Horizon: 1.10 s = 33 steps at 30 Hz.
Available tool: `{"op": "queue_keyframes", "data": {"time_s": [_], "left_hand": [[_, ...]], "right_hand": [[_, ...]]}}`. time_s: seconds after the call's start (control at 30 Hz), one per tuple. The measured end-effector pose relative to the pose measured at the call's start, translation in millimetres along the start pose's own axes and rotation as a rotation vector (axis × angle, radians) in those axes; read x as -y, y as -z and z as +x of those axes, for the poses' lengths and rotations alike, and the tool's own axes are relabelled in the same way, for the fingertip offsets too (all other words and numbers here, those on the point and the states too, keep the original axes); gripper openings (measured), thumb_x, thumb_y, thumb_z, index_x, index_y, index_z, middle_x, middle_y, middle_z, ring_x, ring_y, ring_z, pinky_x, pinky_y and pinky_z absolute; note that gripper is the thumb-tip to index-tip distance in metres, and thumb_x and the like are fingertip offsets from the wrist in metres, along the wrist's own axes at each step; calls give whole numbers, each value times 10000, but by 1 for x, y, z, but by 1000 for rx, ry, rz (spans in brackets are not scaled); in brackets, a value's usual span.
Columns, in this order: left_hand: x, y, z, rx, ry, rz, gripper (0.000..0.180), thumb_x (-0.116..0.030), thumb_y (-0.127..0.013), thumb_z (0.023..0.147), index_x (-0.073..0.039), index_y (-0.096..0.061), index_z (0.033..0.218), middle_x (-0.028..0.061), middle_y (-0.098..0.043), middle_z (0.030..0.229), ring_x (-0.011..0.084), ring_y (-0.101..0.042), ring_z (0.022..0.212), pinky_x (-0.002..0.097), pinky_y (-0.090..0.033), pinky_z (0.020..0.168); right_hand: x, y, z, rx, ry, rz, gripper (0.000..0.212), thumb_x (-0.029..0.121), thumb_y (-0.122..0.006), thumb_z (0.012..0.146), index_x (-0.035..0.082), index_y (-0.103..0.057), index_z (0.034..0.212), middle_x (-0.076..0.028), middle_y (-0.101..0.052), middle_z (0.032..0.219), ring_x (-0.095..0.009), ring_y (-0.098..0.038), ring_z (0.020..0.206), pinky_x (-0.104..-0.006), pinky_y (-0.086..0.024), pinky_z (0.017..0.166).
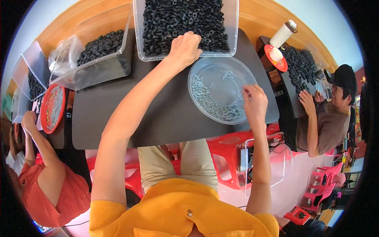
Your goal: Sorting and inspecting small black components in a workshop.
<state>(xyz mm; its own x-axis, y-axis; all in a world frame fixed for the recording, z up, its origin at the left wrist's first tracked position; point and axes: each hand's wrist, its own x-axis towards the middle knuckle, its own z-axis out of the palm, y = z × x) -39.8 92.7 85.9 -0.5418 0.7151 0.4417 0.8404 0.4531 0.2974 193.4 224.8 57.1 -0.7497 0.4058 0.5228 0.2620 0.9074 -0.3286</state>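
My left hand reaches over the near edge of a clear plastic bin heaped with small black plastic parts. Its fingers curl down among the parts, and whatever they grip is hidden. At the right rim of a round clear shallow tray is my right hand, fingers bent in a pinch; anything between them is too small to make out. Small shiny metal pieces, likely screws, lie scattered in the tray, mostly along its left and near sides.
Under the bin and tray is a dark tabletop. Another bin of black parts stands left. Co-workers sit on both sides, near a red tray and a black parts pile. A white bottle stands right. Red stools are below.
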Motion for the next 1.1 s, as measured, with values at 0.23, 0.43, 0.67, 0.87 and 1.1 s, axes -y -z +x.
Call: {"op": "queue_keyframes", "data": {"time_s": [0.23, 0.43, 0.67, 0.87, 1.1], "left_hand": [[0, -17, 11, -20, 2, 124, 181, -92, -652, 706, -28, -603, 868, 160, -579, 886, 346, -600, 815, 438, -493, 691], [4, -20, 2, -164, -142, 159, 79, -60, -562, 760, -14, -584, 820, 168, -551, 839, 349, -589, 759, 435, -493, 648], [-2, 14, -56, 7, 268, -1048, 143, -37, -524, 850, 29, -623, 929, 87, -619, 875, 175, -649, 782, 234, -544, 685], [10, 17, -114, 183, 464, -1501, 166, -54, -521, 847, 19, -619, 958, 88, -622, 857, 169, -648, 757, 231, -538, 656], [24, -7, -132, 178, 409, -1397, 147, -77, -555, 827, 3, -620, 933, 55, -613, 789, 136, -632, 652, 209, -515, 570]], "right_hand": [[-9, -39, 44, 141, 274, 41, 133, -9, -590, 722, 41, -623, 842, -126, -553, 830, -322, -567, 775, -404, -446, 676], [-19, -48, 51, 274, 241, 30, 133, -16, -586, 716, 22, -588, 843, -138, -546, 843, -346, -552, 788, -418, -435, 697], [-21, -33, 48, 276, -171, 477, 49, 19, -586, 785, 5, -585, 832, -113, -615, 705, -161, -600, 585, -291, -491, 536], [-25, -37, 42, 341, -306, 780, 94, 25, -589, 799, -6, -615, 884, -64, -611, 726, -111, -598, 659, -248, -521, 589], [32, -8, 38, -177, -81, 407, 117, -22, -606, 759, 24, -636, 863, -85, -627, 793, -161, -617, 726, -262, -491, 623]]}}
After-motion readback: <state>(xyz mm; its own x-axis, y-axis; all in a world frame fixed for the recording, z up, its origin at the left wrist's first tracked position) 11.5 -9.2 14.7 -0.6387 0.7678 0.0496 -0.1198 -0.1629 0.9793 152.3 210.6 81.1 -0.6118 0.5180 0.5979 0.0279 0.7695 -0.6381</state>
